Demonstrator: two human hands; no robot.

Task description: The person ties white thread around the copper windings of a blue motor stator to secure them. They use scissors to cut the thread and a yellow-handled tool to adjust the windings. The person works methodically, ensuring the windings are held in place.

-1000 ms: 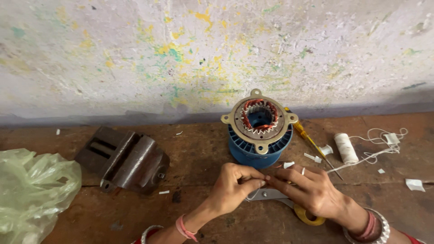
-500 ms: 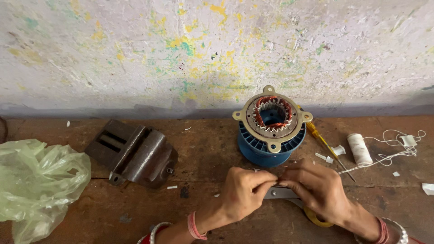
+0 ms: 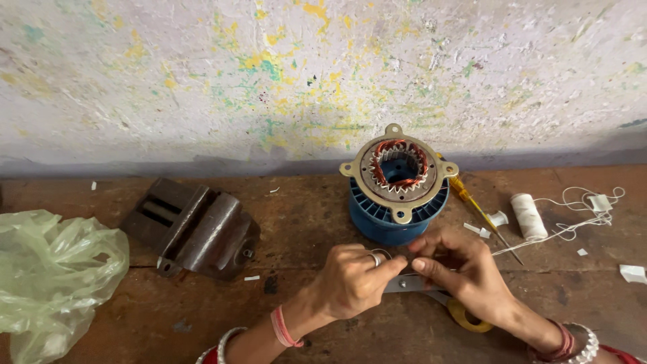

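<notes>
My left hand (image 3: 350,283) and my right hand (image 3: 465,276) meet fingertip to fingertip low in the head view, both pinched shut. A white thread (image 3: 539,239) runs from a spool (image 3: 528,216) toward my right hand, and what sits between the fingertips is too small to see clearly. Under the hands lie scissors (image 3: 404,283) with a yellow handle loop. Just beyond the hands stands a blue motor housing (image 3: 394,226) with copper windings and a metal top ring. My left hand wears a ring, and both wrists carry bangles.
A rusty brown metal vise (image 3: 195,229) lies to the left on the wooden bench (image 3: 303,216). A crumpled green plastic bag (image 3: 54,269) fills the far left. A yellow-handled screwdriver (image 3: 472,202) and white paper scraps (image 3: 632,273) lie at the right. A paint-spattered wall (image 3: 269,81) rises behind.
The view has shifted, so the motor and spool sit further right and lower. My hands stay together over the scissors with their fingers working at the same spot.
</notes>
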